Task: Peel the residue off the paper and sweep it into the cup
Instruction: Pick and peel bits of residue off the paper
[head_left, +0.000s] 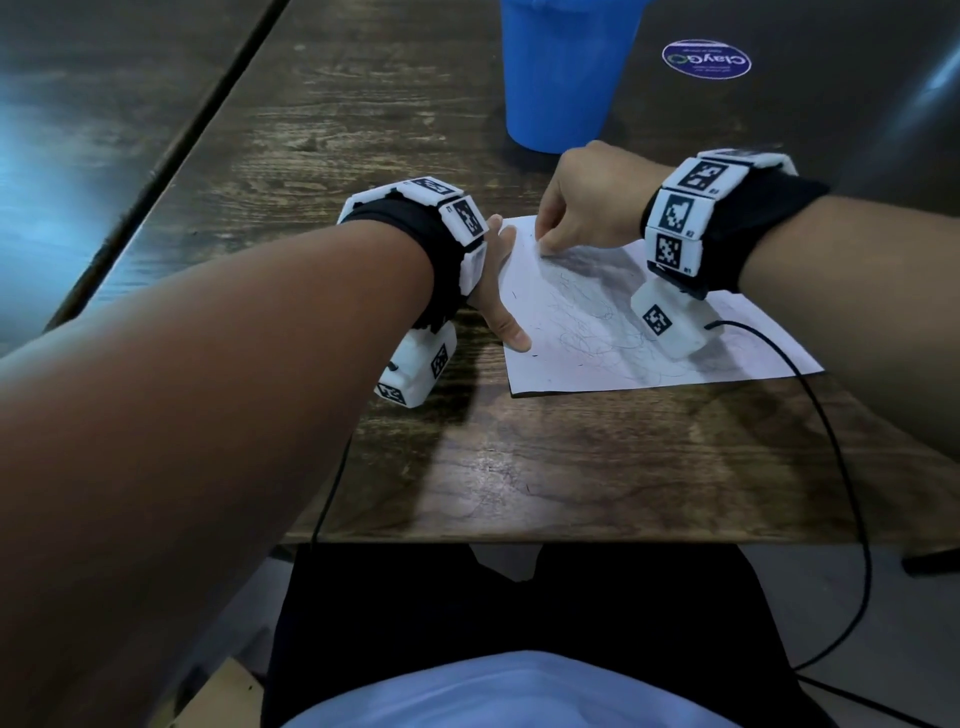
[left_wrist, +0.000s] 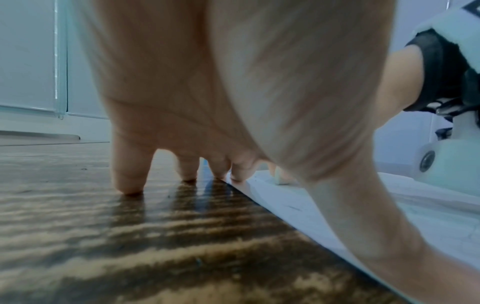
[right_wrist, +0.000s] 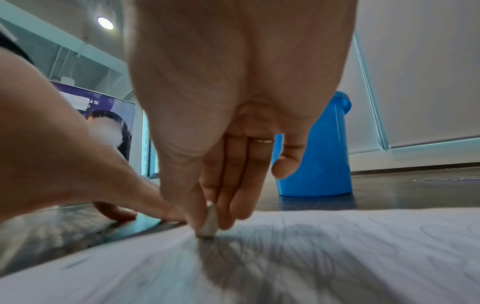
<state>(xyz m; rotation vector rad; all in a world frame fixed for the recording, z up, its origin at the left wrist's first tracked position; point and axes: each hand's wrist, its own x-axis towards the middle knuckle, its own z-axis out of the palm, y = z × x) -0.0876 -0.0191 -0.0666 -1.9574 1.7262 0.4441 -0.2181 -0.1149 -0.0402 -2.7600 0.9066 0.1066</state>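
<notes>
A white sheet of paper (head_left: 623, 322) with grey pencil scribbles lies on the dark wooden table (head_left: 363, 130). My left hand (head_left: 498, 291) lies flat with straight fingers, its thumb and forefinger pressing the paper's left edge (left_wrist: 272, 197) and the other fingertips (left_wrist: 130, 185) on the wood. My right hand (head_left: 576, 208) pinches a small grey eraser (right_wrist: 207, 224) between thumb and fingers, its tip on the paper (right_wrist: 285, 257) near the far left corner. The blue cup (head_left: 563, 73) stands upright just beyond my right hand, also seen as the cup (right_wrist: 319, 160) in the right wrist view.
A dark flat surface bearing a round blue sticker (head_left: 706, 60) lies at the back right. Black cables (head_left: 831, 441) run from both wrist cameras over the table's near edge (head_left: 519, 540). A gap (head_left: 171, 156) separates this table from another on the left.
</notes>
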